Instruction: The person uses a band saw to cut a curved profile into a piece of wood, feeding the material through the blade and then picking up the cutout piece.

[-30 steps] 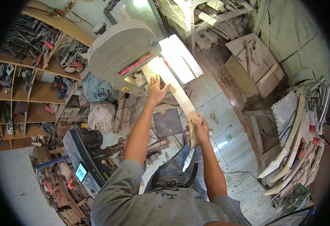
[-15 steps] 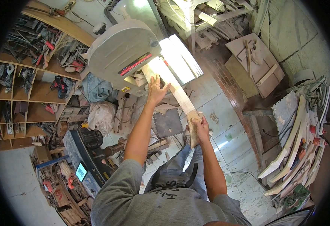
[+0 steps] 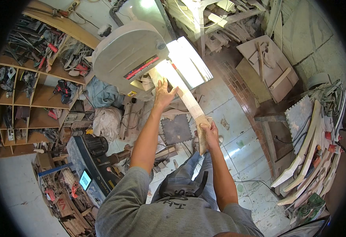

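A long, slightly curved wooden board (image 3: 189, 102) runs from the lit table of a grey band saw (image 3: 127, 51) back toward my body. My right hand (image 3: 210, 134) is closed round the board's near end, where a darker face shows. Close to the saw, my left hand (image 3: 165, 96) lies with its fingers spread over pale wood, its thumb against the board's left edge. Bright glare and the saw's housing hide the blade and the board's far end.
Shelves of tools (image 3: 42, 93) stand at the left, above a second machine (image 3: 92, 166). Curved wooden pieces (image 3: 307, 154) are stacked at the right. Wood scraps and a dark mat (image 3: 177, 128) lie on the tiled floor near my feet. A cable (image 3: 255, 181) crosses the floor at the right.
The board's near end has tilted slightly in my right hand. Both hands stay in nearly the same place.
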Tool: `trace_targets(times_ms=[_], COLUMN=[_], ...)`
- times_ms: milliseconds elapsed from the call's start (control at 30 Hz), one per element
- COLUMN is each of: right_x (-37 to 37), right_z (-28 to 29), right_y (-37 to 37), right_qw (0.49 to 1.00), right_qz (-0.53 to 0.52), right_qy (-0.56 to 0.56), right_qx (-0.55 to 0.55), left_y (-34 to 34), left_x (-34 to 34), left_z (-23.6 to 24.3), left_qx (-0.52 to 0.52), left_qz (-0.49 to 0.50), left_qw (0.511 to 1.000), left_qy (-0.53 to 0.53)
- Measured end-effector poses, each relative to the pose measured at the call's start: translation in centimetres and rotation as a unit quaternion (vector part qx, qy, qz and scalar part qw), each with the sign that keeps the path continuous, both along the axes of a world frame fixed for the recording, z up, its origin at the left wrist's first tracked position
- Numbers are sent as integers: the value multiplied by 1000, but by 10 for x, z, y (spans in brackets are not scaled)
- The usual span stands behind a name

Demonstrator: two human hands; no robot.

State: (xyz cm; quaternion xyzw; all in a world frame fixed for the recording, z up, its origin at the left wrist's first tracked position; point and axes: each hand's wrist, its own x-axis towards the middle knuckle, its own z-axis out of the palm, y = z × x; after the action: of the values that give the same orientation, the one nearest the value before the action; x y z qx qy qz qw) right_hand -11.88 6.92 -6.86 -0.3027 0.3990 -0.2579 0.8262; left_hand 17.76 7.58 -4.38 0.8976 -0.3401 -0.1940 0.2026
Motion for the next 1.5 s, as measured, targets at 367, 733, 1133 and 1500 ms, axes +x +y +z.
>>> trace_targets(times_ms=[367,733,1133,1500], right_x=[1,3,4,5], right_z=[0,-7,-8,-10], right_y=[-2,-3,-3,-4], right_qw=[1000,1000,1000,1000], right_qz=[4,3,5,8], right_qy=[24,3,8,5], right_qx=[4,10,8,11], left_y=[-2,-3,-4,-6], left_x=[-4,-2,-4,-1], left_z=[0,0,5,3], left_qx=[-14,-11,-26,-22], left_qz=[0,3,10,7], left_qw=[1000,1000,999,1000], left_qy=[-13,-3,18,12])
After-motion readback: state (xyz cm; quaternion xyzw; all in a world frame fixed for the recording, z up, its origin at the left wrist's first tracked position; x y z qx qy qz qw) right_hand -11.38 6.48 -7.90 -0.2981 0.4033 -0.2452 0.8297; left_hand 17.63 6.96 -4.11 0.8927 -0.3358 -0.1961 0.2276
